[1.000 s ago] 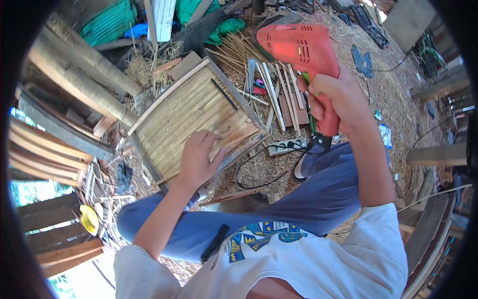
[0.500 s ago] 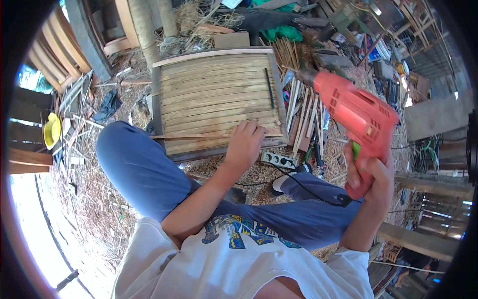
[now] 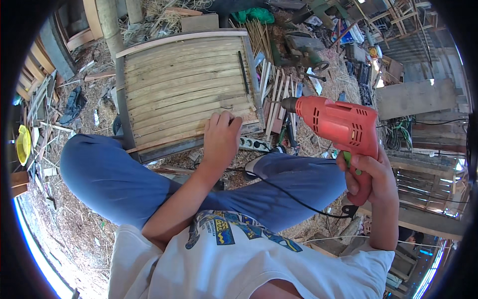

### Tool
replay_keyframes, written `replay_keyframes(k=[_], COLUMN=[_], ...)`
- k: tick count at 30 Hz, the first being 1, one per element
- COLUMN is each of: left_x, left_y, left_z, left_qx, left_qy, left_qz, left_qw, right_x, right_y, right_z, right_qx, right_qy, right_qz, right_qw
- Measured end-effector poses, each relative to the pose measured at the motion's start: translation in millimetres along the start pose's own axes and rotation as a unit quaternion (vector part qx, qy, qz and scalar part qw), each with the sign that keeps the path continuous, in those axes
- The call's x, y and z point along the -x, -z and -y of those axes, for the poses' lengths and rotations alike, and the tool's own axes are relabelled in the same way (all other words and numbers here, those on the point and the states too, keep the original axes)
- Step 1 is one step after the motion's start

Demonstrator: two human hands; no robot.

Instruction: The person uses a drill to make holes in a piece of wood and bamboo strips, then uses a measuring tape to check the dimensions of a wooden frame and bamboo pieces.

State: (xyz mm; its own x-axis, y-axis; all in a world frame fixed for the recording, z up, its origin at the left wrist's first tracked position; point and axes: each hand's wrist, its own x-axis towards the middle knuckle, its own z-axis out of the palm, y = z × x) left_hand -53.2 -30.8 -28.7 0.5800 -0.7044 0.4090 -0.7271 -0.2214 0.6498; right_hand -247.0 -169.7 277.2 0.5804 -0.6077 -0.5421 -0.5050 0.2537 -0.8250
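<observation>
A slatted wooden panel in a grey frame lies in front of my knees. Along its near edge runs a thin wooden strip. My left hand rests over this strip with curled fingers; a small dark spot shows by the fingertips, too small to name. Raised to the right of the panel, my right hand grips a red power drill by its handle, fingers by the green trigger. The drill's chuck points left, apart from the panel. A thin dark rod lies on the panel's right side.
A white power strip sits below the panel's near right corner. The drill's black cord crosses my right leg. Several loose wooden strips lie right of the panel. A yellow basin stands far left. Straw and scraps cover the ground.
The wooden strip now lies along the panel's near edge instead of slightly in from it. The drill has come lower, its chuck pointing more level. The whole view has shifted.
</observation>
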Motion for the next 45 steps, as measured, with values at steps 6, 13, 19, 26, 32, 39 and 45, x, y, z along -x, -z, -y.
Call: replay_keyframes(k=[6,13,19,26,32,39,45], left_x=[-2.2,-12.2,-14.7,-7.9,-7.1,-8.3,-6.1], left_y=[1.3,-8.7,-14.6,-18.8,-23.3,-20.7,-20.0], left_z=[-9.3,-6.3,-8.0,-4.5,-4.0,-5.4,-4.7], left_qx=[-0.036,0.046,0.027,-0.022,-0.043,-0.028,-0.034], left_qy=[0.014,-0.005,-0.014,-0.034,-0.044,-0.029,-0.022], left_qz=[0.028,0.030,0.013,0.008,-0.011,-0.009,-0.020], left_qw=[0.999,0.999,0.999,0.999,0.998,0.999,0.999], right_x=[-5.3,-7.6,-8.0,-5.3,-6.8,-9.9,-14.8], right_y=[-3.6,9.8,5.1,-5.4,-10.9,-18.9,-24.1], right_z=[7.6,10.3,3.5,-6.5,-14.9,-14.1,-12.5], right_qx=[0.002,0.064,0.029,0.069,0.098,0.085,0.084], right_qy=[-0.081,-0.156,-0.093,-0.066,-0.096,-0.099,-0.105], right_qz=[0.028,0.021,0.050,0.074,0.006,0.008,0.012], right_qw=[0.996,0.985,0.994,0.993,0.991,0.991,0.991])
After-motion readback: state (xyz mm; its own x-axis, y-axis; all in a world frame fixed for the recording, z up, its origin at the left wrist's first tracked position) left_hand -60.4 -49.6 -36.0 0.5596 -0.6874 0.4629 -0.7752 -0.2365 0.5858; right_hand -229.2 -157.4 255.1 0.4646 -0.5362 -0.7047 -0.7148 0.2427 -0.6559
